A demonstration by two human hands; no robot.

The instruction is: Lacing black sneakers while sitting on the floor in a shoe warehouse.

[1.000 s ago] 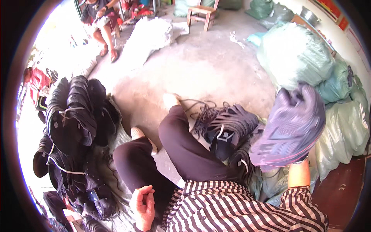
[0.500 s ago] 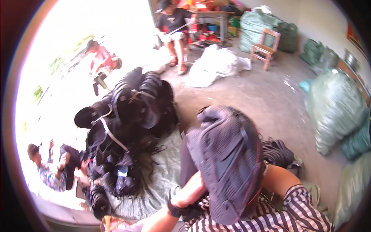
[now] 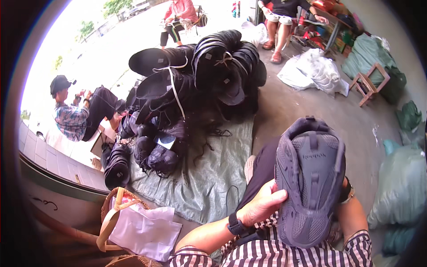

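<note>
A dark grey mesh shoe upper (image 3: 311, 178) stands upright over my lap, its tongue and lace area facing me and its toe pointing down. My left hand (image 3: 267, 201) pinches its left edge, thumb on the front and the other fingers going behind. At the right edge, only the wrist side of my right hand (image 3: 346, 189) shows; its fingers are hidden behind the upper. Beyond my left arm rises a pile of nested black shoe pieces (image 3: 155, 84), tied in bundles with white strips. Smaller dark bundles (image 3: 162, 158) lie at its near side.
A pale green sheet (image 3: 191, 200) lies under the pile. Near left stands a wicker basket (image 3: 109, 222) with white cloth (image 3: 144, 231). Filled green sacks (image 3: 400, 187) line the right, near a small wooden chair (image 3: 369, 84). Three people sit around; one (image 3: 73, 113) is at left.
The shoe upper has turned from its side to face me, and my left hand now shows on its edge. My view has swung left, bringing the basket in.
</note>
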